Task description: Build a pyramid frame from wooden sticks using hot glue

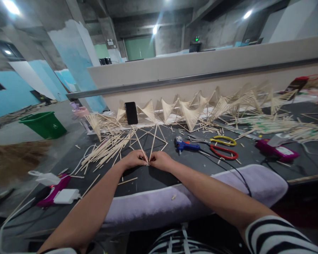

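Observation:
A frame of thin wooden sticks point(154, 138) stands on the dark table in front of me, its struts joined into triangles. At its near corner, two sticks meet between my hands. My left hand point(134, 158) pinches the left stick close to that corner. From the other side, my right hand point(161, 161) pinches the right stick, its fingertips almost touching the left ones. The exact joint is partly hidden by my fingers. Left of the frame lies a pile of loose sticks point(106, 150). A blue glue gun point(187, 145) rests to the right of my right hand.
Scissors with red and yellow handles point(224, 148) lie beside the glue gun. Several finished stick structures point(190, 113) line the back, near an upright phone point(131, 113). Purple power strips point(54, 192) sit at both sides. A lilac cushion point(159, 206) covers the front edge.

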Motion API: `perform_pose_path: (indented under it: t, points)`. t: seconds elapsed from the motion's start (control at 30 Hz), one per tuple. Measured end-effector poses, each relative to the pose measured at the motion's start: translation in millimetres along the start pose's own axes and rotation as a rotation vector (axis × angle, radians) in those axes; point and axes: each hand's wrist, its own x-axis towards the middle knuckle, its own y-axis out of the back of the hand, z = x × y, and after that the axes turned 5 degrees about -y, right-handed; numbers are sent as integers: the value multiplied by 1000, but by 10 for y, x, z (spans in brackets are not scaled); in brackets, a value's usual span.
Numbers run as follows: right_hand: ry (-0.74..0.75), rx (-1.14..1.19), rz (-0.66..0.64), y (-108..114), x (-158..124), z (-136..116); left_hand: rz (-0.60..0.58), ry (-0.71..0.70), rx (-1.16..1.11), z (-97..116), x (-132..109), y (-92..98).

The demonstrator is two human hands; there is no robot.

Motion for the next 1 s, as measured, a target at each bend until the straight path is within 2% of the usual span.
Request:
perform_pose_path:
  t: [1.0]
  points:
    - [10, 7, 2, -6, 2, 4, -8, 30, 19, 1, 4, 0]
